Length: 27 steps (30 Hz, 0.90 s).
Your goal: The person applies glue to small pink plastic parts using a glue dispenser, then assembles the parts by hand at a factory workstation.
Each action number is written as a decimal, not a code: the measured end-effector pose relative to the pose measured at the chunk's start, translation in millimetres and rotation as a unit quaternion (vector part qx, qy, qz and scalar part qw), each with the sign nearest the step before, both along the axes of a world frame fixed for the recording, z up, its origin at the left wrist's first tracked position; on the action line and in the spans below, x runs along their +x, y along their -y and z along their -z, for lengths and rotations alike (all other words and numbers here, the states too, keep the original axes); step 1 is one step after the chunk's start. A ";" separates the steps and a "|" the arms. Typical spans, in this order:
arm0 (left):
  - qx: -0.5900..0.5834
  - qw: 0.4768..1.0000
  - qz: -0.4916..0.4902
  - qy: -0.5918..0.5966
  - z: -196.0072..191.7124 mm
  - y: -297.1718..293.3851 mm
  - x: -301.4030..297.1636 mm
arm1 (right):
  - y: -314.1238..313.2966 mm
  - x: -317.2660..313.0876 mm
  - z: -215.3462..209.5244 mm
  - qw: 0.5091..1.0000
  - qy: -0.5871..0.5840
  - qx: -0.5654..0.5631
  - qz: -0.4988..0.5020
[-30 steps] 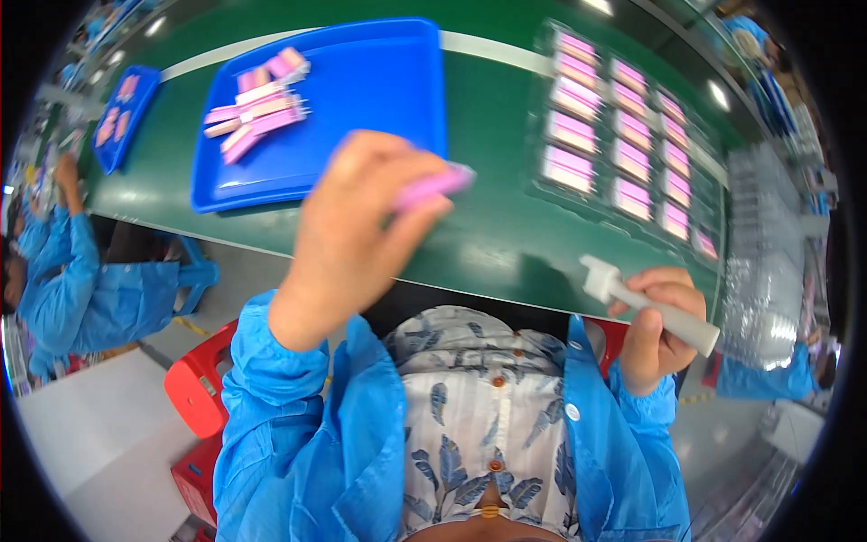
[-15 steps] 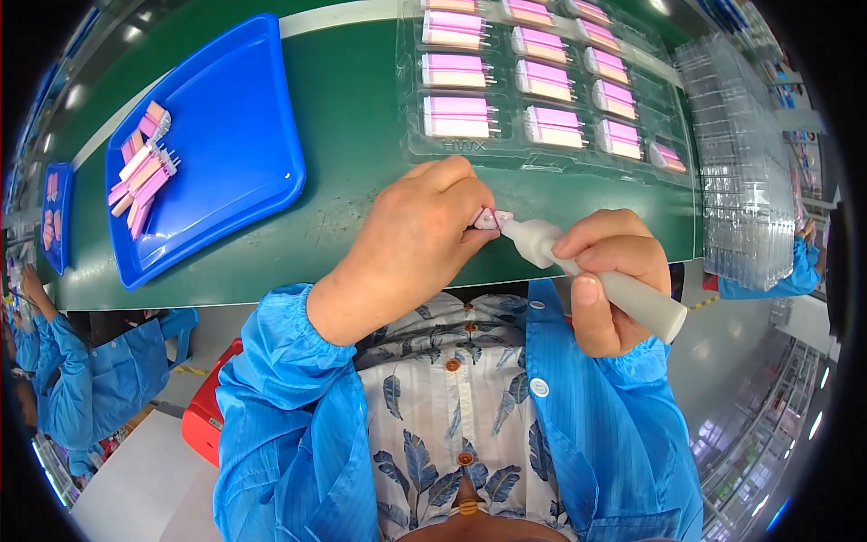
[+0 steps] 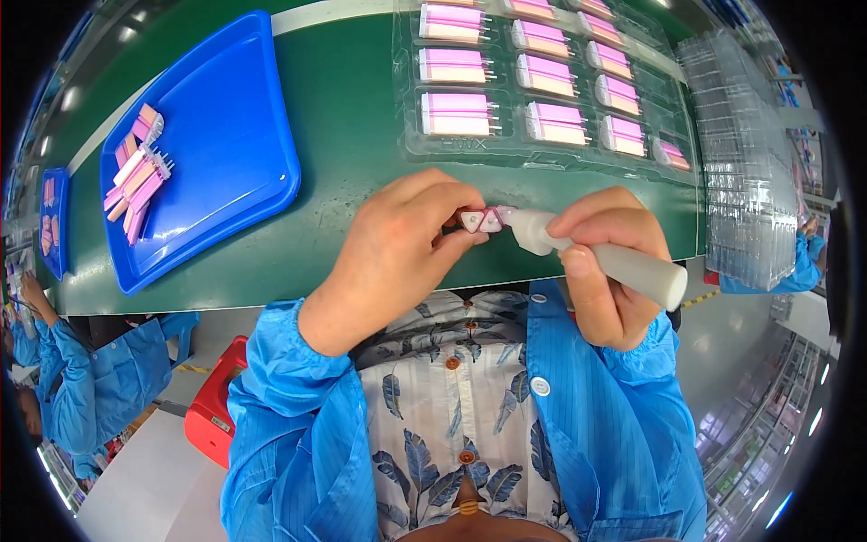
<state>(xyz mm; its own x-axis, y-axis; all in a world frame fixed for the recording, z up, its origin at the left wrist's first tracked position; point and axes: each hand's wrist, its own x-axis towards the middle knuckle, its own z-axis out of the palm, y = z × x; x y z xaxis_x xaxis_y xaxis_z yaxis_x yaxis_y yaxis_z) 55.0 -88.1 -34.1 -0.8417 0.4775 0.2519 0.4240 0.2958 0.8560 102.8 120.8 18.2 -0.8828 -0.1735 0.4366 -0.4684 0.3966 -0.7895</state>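
Observation:
Between its thumb and fingers, my left hand (image 3: 393,253) pinches a small pink-and-white part (image 3: 473,220), whose end with triangular white facets faces right. My right hand (image 3: 614,262) grips a whitish translucent squeeze bottle (image 3: 637,273), tilted with its narrow nozzle pointing left. The nozzle tip meets, or lies right beside, the end of the part. Beyond my hands lies a clear plastic tray (image 3: 506,149) with rows of pink-and-cream blocks (image 3: 457,115), each with thin pins on its right side.
On the left, a blue tray (image 3: 221,154) holds a small pile of pink and peach pieces (image 3: 135,185). A smaller blue tray (image 3: 54,221) lies at far left. Stacked clear trays (image 3: 745,163) rise at the right. A co-worker in blue (image 3: 104,370) sits at left, near a red box (image 3: 215,402).
My left hand has turned and its fingers have opened out somewhat, so more of the part's faceted end shows. The bottle has shifted slightly, its nozzle still at the part.

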 end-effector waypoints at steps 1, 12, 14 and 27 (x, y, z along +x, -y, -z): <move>0.001 1.000 -0.002 -0.002 0.2 0.0 5.2 | -2.2 4.5 -0.7 1.000 -0.028 -0.006 -0.005; 0.006 0.995 -0.052 -0.079 8.4 -10.9 21.4 | 9.1 19.1 5.4 0.998 -0.058 -0.013 0.015; 0.012 0.996 -0.052 -0.076 9.0 -10.6 21.4 | 8.2 15.3 5.6 0.998 -0.062 0.008 0.004; 0.031 0.997 -0.039 -0.063 10.6 -5.0 26.3 | 20.2 34.2 11.3 0.988 -0.149 0.020 0.025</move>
<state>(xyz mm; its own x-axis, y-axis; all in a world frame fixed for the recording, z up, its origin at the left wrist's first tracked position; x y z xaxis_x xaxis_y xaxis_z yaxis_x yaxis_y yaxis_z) 81.4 -83.1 -44.7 -0.8351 0.3928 0.3852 0.5075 0.2799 0.8149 137.0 100.6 6.9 -0.7245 -0.1541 0.6718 -0.6561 0.4530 -0.6036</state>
